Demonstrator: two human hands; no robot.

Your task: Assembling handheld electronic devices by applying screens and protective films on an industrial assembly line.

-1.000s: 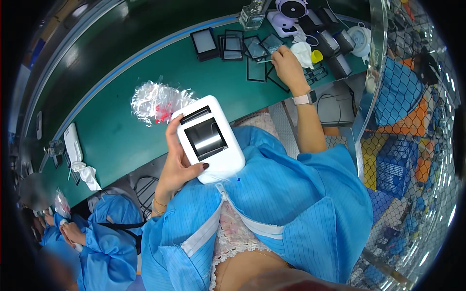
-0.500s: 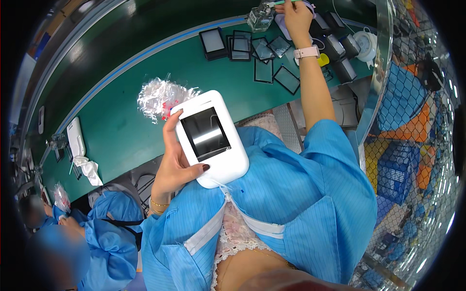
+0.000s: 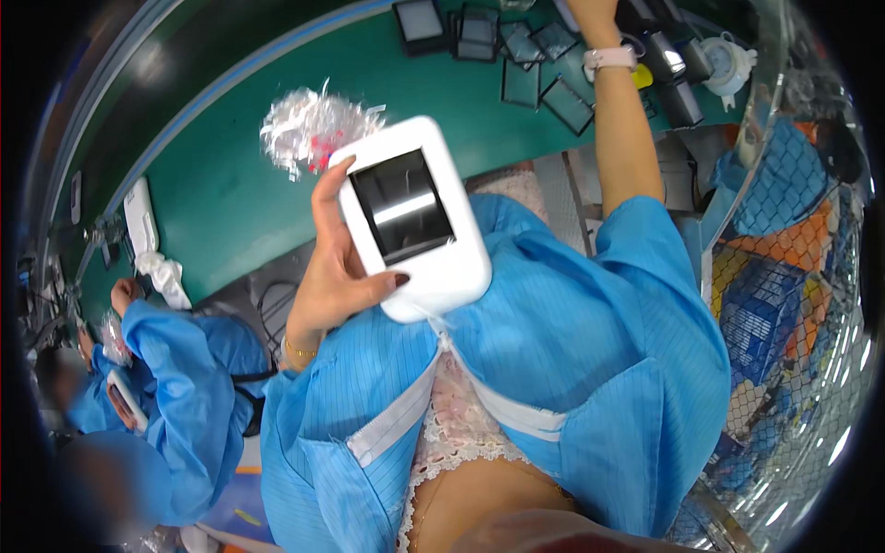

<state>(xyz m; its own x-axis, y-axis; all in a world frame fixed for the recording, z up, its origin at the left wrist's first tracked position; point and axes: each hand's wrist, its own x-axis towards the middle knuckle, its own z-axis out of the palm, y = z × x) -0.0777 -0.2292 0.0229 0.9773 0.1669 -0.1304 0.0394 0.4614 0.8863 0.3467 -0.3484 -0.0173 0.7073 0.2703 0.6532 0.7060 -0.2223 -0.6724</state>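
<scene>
My left hand (image 3: 334, 263) is closed round the left edge of a white rounded device housing (image 3: 447, 281), its thumb on the lower front. A dark rectangular screen (image 3: 404, 205) is set in the housing and reflects a bright streak. The device tilts slightly in front of my chest. At the upper right my right arm is stretched out over the bench, a pink watch at the wrist. Only the back part of my right hand (image 3: 597, 18) shows; its fingers are cut off by the top edge. Black-framed glass panels (image 3: 522, 83) lie to the left of that hand.
Crumpled clear plastic film (image 3: 318, 129) lies on the green bench (image 3: 221, 217) beyond the device. Black boxy parts (image 3: 679, 103) and a white round device (image 3: 728, 66) sit by my right arm. A wire mesh (image 3: 784, 304) stands on the right. A co-worker in blue (image 3: 198, 405) sits at left.
The view has shifted, so the bench items sit higher in it. My right fingers, earlier seen with a thin green stick by a glass bottle, are now out of frame. The co-worker's arm has moved.
</scene>
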